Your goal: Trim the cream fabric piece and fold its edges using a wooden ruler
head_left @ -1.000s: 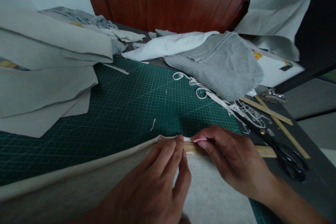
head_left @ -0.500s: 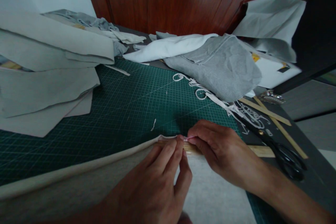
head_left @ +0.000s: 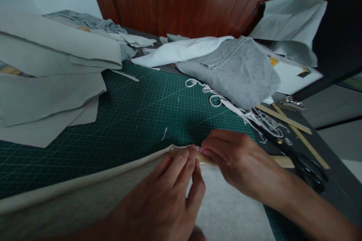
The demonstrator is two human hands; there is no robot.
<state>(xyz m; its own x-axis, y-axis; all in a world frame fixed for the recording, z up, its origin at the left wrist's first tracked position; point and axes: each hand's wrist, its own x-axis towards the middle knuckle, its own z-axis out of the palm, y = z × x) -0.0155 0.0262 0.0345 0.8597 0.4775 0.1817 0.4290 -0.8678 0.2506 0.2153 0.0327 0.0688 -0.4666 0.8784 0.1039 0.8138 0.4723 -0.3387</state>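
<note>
A light grey fabric piece [head_left: 229, 203] spreads across the near side, its far edge turned up in a narrow fold. Along that edge lies a wooden ruler [head_left: 207, 159], partly covered by both hands. My left hand [head_left: 169, 192] is closed at the fold, its fingertips holding fabric and ruler together. Just to the right, my right hand [head_left: 237, 158] pinches the turned edge between thumb and bent forefinger. The two sets of fingertips are close together, and the bit of cloth between them is mostly hidden.
A green cutting mat [head_left: 141, 109] lies beneath. Black scissors [head_left: 308, 169] and more wooden strips [head_left: 285, 119] are at the right, beside tangled white trimmings [head_left: 263, 120]. Folded grey cloth [head_left: 234, 71] lies at the back; stacked fabric panels [head_left: 51, 98] lie left.
My right fingertips have closed in slightly on the folded edge; the pinkish bit seen between them before is now mostly hidden. The left hand stays nearly still. The view has shifted very slightly.
</note>
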